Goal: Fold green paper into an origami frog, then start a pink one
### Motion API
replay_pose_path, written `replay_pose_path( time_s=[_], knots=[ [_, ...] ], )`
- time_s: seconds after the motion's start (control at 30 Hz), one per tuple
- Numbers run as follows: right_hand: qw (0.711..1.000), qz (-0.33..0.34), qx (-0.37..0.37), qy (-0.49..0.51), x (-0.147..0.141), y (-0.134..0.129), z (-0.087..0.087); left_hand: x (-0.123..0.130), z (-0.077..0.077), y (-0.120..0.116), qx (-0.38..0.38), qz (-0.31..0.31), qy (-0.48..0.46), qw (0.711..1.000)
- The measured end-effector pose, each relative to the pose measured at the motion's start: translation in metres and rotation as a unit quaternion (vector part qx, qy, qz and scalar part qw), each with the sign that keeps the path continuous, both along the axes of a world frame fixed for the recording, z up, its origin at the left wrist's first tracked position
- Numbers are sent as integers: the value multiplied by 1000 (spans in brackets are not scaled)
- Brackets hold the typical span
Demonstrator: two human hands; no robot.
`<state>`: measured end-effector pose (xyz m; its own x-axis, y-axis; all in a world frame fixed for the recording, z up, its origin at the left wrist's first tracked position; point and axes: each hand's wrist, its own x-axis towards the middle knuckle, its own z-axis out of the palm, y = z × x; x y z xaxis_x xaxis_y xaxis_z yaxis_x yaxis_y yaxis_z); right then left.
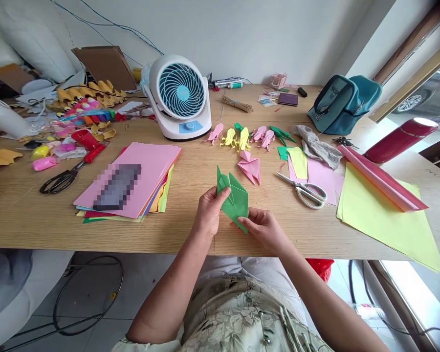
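A folded piece of green origami paper is held between my hands above the front edge of the table. My left hand pinches its left side, thumb on top. With thumb above and fingers beneath, my right hand grips its lower right corner. Just beyond lies a pink folded paper piece. Farther back is a row of small origami figures, among them a yellow one, a pink one and a green one. Scissors with pale handles lie to the right.
A stack of coloured paper with a blurred dark object on it lies left. Behind stands a white fan. Black-handled scissors lie farther left. On the right are yellow sheets, a red bottle and a teal bag.
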<state>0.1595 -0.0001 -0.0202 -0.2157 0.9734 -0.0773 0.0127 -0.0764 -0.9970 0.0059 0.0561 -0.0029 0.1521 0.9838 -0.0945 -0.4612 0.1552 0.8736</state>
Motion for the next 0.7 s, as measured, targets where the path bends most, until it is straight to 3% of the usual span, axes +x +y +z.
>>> replay_pose_path(
  time_s=[0.2,0.4,0.6,0.7],
  knots=[
    [990,-57,56,-116,14,-11,-1,-6,-3,6,-33,-60,-45,997],
    [938,-130,215,-241,29,-20,4,-11,-8,12,-35,-108,-39,993],
    [836,-157,410,-328,31,-28,6,-5,-2,14,-49,-153,-45,986],
    [788,-143,445,-400,32,-30,3,1,-3,12,-49,-139,-52,988]
  ],
)
